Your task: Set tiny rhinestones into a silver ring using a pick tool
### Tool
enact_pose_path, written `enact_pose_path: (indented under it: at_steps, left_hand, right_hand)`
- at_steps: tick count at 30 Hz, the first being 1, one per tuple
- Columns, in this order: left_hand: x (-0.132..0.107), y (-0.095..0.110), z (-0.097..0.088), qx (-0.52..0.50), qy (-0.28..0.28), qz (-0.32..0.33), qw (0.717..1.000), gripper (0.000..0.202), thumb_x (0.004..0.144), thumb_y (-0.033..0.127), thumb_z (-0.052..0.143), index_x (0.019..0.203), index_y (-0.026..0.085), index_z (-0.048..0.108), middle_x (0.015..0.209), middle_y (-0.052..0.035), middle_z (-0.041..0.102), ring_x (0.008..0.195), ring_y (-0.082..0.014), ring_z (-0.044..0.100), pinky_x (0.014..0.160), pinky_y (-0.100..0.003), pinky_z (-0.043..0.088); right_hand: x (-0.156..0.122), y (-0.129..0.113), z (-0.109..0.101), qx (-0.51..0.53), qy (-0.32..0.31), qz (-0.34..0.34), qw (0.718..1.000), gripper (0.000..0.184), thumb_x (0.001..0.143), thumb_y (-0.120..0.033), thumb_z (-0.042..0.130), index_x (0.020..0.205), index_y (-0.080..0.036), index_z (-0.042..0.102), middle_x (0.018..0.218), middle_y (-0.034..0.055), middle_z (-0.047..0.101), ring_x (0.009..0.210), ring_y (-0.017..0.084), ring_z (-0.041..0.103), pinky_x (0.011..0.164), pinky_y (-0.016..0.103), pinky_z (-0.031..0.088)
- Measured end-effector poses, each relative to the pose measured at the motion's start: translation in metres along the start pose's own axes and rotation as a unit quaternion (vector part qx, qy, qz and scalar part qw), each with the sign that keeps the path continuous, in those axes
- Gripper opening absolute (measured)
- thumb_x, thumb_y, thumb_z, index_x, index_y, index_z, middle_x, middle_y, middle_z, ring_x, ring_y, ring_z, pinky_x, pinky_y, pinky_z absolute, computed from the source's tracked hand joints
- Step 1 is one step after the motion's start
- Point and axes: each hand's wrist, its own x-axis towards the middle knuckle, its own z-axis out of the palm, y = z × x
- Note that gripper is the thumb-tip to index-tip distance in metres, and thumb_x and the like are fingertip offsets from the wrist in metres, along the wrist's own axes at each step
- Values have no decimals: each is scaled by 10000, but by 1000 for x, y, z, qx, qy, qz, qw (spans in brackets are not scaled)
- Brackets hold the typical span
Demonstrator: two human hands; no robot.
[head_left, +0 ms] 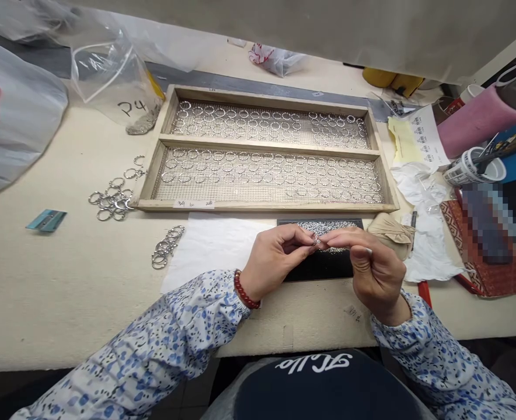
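Note:
My left hand [274,256] and my right hand [372,265] meet over a black tray [323,265] strewn with tiny glittering stones. Together they pinch a small metal ring [316,240] between their fingertips. Both hands are closed in a pinch. A red bead bracelet circles my left wrist. A white sheet of paper [209,248] lies just left of my hands. Beyond them stands a wooden frame [264,205] with wire mesh in two rows, filled with several metal rings.
Loose rings [111,198] lie left of the frame, a second pile [166,248] nearer the paper. A plastic bag [109,76] marked P4 sits far left. Crumpled tissue [428,256], paper slips, a tape roll [474,169] and a pink roll crowd the right side.

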Motion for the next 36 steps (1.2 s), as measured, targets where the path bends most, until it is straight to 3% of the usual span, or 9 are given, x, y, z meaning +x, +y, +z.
enact_pose_path:
  at_steps: [36]
  left_hand:
    - [-1, -1, -1, 11, 4, -19, 1000, 33, 758, 119, 743, 762, 135, 714, 862, -74, 731, 836, -158, 694, 813, -282, 589]
  right_hand:
    - [0, -2, -2, 4, 15, -5, 1000, 293, 974, -104, 434, 1056, -197, 699, 970, 54, 738, 945, 173, 702, 851, 364, 567]
